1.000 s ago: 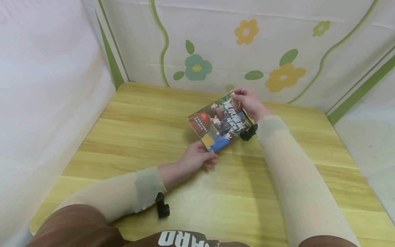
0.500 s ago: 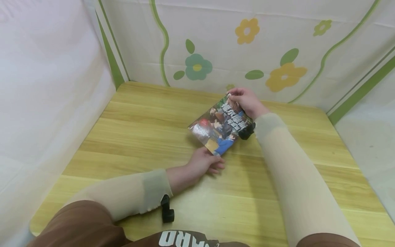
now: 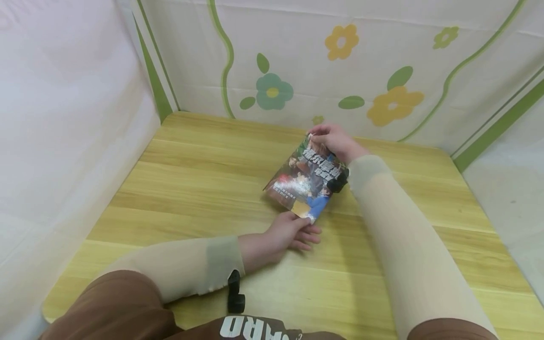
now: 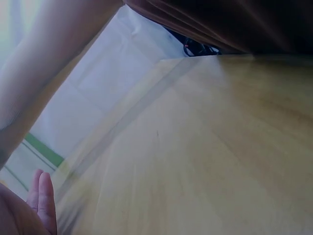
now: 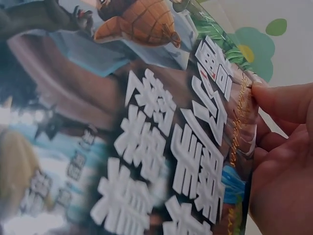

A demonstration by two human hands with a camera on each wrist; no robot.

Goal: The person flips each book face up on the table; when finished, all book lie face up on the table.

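Book cover (image 3: 308, 177): carried large white Chinese title characters, too skewed and blurred to read with certainty.
Brown garment (image 3: 255, 328): showed white letters "ARD", cut off by the frame edge.

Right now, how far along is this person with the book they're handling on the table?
Mid-handling. Done: the book is up off the wooden table, tilted, cover facing up. In hand: the right hand grips its far top edge, the left hand supports its near bottom corner. Left: it has not been laid flat or opened; both hands hold it.
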